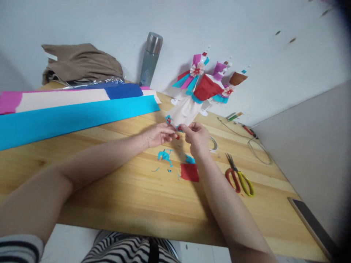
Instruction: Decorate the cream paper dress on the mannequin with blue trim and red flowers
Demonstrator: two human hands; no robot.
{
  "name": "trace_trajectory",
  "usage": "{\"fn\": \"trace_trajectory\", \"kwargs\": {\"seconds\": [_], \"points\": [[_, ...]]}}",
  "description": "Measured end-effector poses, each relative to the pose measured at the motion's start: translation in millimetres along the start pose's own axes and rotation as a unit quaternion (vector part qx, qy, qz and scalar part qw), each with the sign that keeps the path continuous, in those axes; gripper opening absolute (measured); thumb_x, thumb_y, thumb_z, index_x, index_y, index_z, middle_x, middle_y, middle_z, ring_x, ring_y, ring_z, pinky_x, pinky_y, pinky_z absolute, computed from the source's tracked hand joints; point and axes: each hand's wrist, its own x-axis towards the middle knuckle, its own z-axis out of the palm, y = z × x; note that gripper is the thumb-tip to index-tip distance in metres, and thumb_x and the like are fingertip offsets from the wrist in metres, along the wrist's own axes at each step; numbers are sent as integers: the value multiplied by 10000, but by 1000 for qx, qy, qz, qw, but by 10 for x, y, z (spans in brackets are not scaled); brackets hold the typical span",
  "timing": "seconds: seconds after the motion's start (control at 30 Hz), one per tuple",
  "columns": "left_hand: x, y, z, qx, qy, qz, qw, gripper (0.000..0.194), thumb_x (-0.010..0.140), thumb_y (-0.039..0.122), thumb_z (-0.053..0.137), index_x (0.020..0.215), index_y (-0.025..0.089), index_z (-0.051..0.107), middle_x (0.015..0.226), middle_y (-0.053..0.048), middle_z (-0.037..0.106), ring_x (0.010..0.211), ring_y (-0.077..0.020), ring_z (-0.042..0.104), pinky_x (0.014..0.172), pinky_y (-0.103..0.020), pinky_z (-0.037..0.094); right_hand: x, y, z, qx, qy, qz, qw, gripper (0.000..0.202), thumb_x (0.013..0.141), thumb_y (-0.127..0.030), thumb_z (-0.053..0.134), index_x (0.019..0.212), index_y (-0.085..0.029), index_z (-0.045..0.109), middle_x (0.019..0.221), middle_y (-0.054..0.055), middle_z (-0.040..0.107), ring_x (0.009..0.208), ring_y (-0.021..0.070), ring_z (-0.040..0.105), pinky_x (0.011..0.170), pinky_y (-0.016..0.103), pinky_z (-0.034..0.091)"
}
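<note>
A small dress of red and cream crepe paper [186,109] with a blue waistband stands tilted in front of me. Blue-and-red paper flowers [168,119] sit along its hem. My right hand [197,138] pinches one such flower [179,128] between thumb and forefinger at the hem's lower edge. From the other side, my left hand [161,135] has its thumb and forefinger at the same hem, its other fingers loosely curled beneath. Blue paper scraps [165,155] and a red paper square [189,172] lie on the table below my hands.
Scissors [236,175] with red and yellow handles lie on the right, near a tape ring [213,143]. Blue crepe paper [82,118] stretches across the left. Behind stand a thermos [150,60] and decorated paper figures [196,69]. A phone-like dark slab [312,224] rests at the right edge.
</note>
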Motion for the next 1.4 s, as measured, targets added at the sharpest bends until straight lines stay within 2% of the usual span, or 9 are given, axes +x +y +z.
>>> {"fn": "trace_trajectory", "kwargs": {"seconds": [0.13,0.27,0.43,0.67,0.93,1.0,1.2,1.3,1.4], "points": [[-2,-71,37,22,7,38,999,228,752,91,730,965,124,653,774,-18,663,682,-98,654,557,-191,398,0,-14,21,45,-20,-3,999,441,688,-525,749,576,-251,422,467,-78,368,429,85,290,442,268,245],[5,-123,107,19,36,69,997,192,747,99,758,909,127,660,744,-11,660,643,-86,633,546,-193,380,-47,-32,-16,69,-62,-32,995,457,712,-621,707,634,-251,449,487,-86,354,441,92,310,461,269,270],[15,-118,142,12,52,63,997,117,748,86,766,807,110,667,686,-19,650,591,-80,609,521,-197,360,-65,-13,-82,65,-88,-34,993,404,635,-534,801,751,-249,539,468,-99,374,429,104,346,461,274,279],[38,-96,130,14,41,62,997,92,771,116,767,784,107,677,649,-23,637,581,-91,601,522,-208,346,-20,-8,12,111,-81,-4,990,373,599,-499,786,694,-252,523,506,-76,393,435,98,325,434,289,287],[66,-118,135,14,35,74,997,120,761,142,771,828,126,673,654,-14,636,583,-100,600,533,-220,347,3,-20,72,164,-84,40,982,267,606,-396,724,659,-229,522,528,-62,409,439,72,213,430,285,192],[74,-119,137,14,37,75,996,117,763,133,759,838,128,669,664,-14,640,584,-99,601,534,-219,353,12,-22,68,185,-90,52,977,284,600,-369,734,635,-235,486,499,-76,353,436,71,194,431,279,173],[60,-81,149,-2,42,52,998,44,819,162,694,828,129,666,701,-29,652,605,-101,615,517,-208,367,48,-15,8,239,-122,52,962,558,630,-527,786,560,-250,308,513,-100,208,428,53,147,427,263,129],[40,-73,150,-5,43,50,998,85,804,186,723,840,129,672,741,-33,666,617,-102,622,518,-207,378,58,30,-15,249,-107,53,961,561,617,-581,785,555,-241,344,503,-93,234,428,59,172,424,258,121],[45,-92,140,4,47,64,997,159,758,203,780,853,131,674,768,-31,677,607,-96,610,514,-203,371,72,102,-21,239,-69,81,965,454,701,-601,703,617,-227,459,504,-83,296,414,72,235,407,252,160]]}}
